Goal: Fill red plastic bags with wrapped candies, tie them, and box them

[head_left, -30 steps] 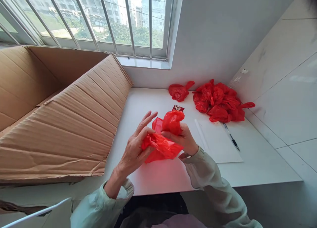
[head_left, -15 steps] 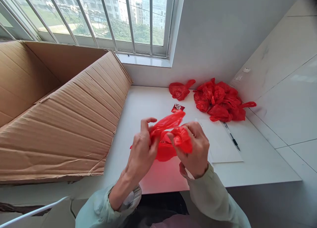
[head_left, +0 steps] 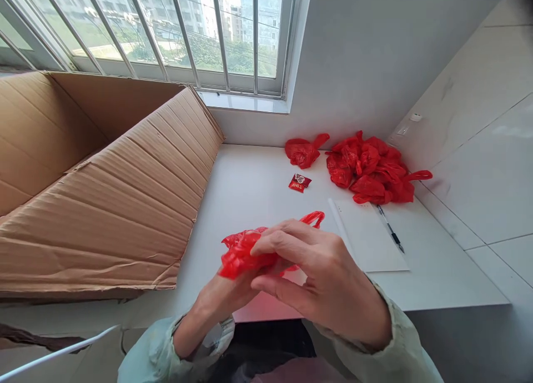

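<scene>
A thin red plastic bag (head_left: 239,255) is bunched between my hands above the white table, with one loop sticking up behind. My left hand (head_left: 231,288) is under the bunched plastic and has hold of it; its fingers are mostly hidden. Across the top comes my right hand (head_left: 316,272), its fingertips pressed on the bag and the thumb lower, a little apart from the index finger. What the bag holds cannot be seen.
A large open cardboard box (head_left: 125,194) takes up the left side. Farther back lie a small red packet (head_left: 300,182), a single red bag (head_left: 302,152) and a heap of red bags (head_left: 370,169). White paper (head_left: 370,238) and a pen (head_left: 390,229) are at right.
My right hand has swung left over my left hand, drawing the bunched part of the bag across it. The bag in my hands sits farther left, and the small packet behind shows fully.
</scene>
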